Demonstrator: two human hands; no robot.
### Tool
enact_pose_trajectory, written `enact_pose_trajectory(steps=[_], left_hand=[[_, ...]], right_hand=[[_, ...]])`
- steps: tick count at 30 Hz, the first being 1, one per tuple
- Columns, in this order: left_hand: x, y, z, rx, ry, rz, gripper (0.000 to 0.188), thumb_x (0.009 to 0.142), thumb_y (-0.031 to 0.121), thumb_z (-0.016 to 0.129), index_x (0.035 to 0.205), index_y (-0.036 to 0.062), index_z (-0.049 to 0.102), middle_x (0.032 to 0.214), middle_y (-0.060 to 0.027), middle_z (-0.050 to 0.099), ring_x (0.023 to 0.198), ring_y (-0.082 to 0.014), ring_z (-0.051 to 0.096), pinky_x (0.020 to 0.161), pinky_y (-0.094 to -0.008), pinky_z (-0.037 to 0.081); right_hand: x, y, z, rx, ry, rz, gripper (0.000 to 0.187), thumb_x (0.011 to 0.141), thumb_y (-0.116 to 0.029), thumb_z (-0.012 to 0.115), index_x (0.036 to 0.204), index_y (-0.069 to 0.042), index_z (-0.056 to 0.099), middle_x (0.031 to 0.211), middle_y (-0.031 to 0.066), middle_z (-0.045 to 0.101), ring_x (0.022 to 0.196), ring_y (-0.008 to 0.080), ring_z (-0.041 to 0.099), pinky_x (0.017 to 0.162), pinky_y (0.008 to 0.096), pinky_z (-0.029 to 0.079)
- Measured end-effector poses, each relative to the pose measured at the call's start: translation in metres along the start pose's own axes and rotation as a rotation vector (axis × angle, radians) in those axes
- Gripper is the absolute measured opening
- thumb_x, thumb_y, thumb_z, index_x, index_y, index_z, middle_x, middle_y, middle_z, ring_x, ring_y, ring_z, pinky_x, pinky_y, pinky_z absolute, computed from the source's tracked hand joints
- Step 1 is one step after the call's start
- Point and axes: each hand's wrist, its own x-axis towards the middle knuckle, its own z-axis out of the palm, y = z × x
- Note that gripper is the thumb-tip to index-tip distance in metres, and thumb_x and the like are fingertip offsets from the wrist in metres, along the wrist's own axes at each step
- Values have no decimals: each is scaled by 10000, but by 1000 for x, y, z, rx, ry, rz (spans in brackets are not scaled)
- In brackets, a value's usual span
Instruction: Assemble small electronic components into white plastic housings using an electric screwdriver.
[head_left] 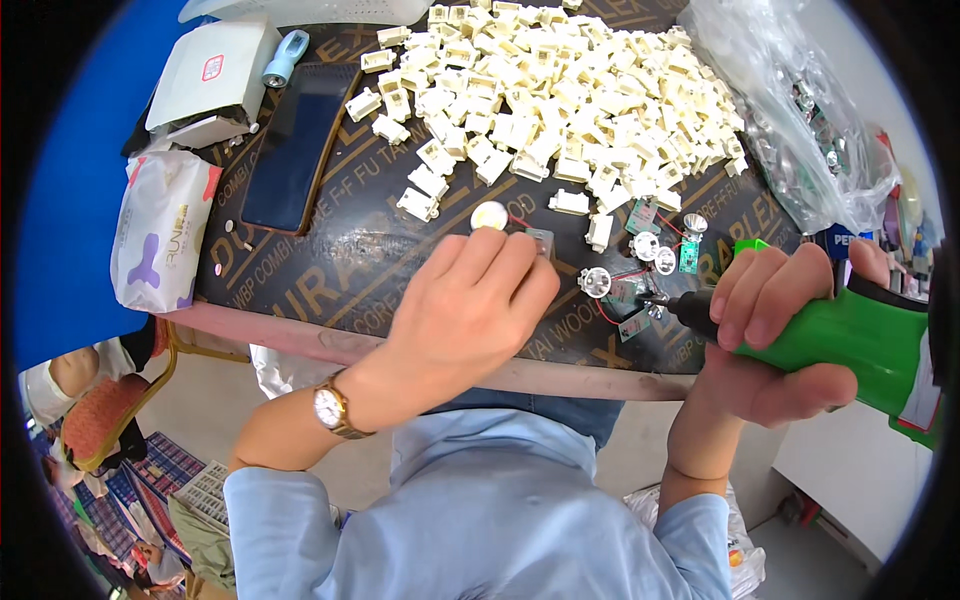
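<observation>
Gripping a green power tool (850, 345), the right hand (745, 385) wraps its fingers around the body, with the black nose and thin tip pointing left, among small circuit boards. The left hand (480, 295) is bent down over the surface (310, 275), its fingers bunched close together beside a round, pale yellow-centred piece (489, 215) and a small greyish block (542, 242); the fingertips are hidden, so I cannot tell whether they pinch anything. A red wire (519, 222) runs near both pieces. A gold-toned watch (328, 407) circles the left wrist.

Between the hands and just left of the tool's tip lie clear round reflectors (594, 282) and green circuit boards (643, 216) joined by red wires. Beyond them spreads a large heap of cream plastic housings (570, 90), a few loose at its near edge. To its right slumps a clear plastic bag (800, 120) with more boards inside. On the left are a dark phone (293, 150), a light blue gadget (286, 60), a white box (215, 75) and a white soft pack (160, 235).
</observation>
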Motion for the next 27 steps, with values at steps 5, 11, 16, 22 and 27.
enact_pose_trajectory(steps=[5,11,16,22,27], left_hand=[[-11,-8,-3,-337,-11,-55,231,775,81,656,1000,55,610,910,-65,549,810,-228,556,715,-345,484],[-15,2,3,-394,10,-211,235,759,66,665,990,54,621,993,-83,582,887,-252,593,783,-361,509],[-21,2,-2,-375,50,-136,247,742,55,660,983,6,637,1095,-141,615,998,-293,617,816,-346,533],[-24,10,6,-197,144,-17,207,686,95,643,846,-35,660,1093,-165,616,984,-286,610,803,-333,552],[-24,15,10,-36,127,62,251,703,117,622,866,-67,676,1030,-191,631,941,-282,605,831,-309,556]], right_hand=[[3,2,3,5,3,2,825,968,-612,506,1437,29,283,722,23,481,501,107,428,504,268,411],[13,9,21,22,-110,79,888,931,-672,513,1470,-15,254,733,13,495,509,108,451,526,268,443],[14,13,29,63,-132,82,898,916,-690,515,1472,-35,255,729,13,501,504,114,465,525,276,454],[13,11,43,-87,-83,225,898,910,-687,528,1478,-60,224,746,29,517,511,135,476,526,290,464],[17,12,49,-250,-97,358,899,907,-681,539,1480,-81,194,768,43,534,518,147,482,523,303,470]])
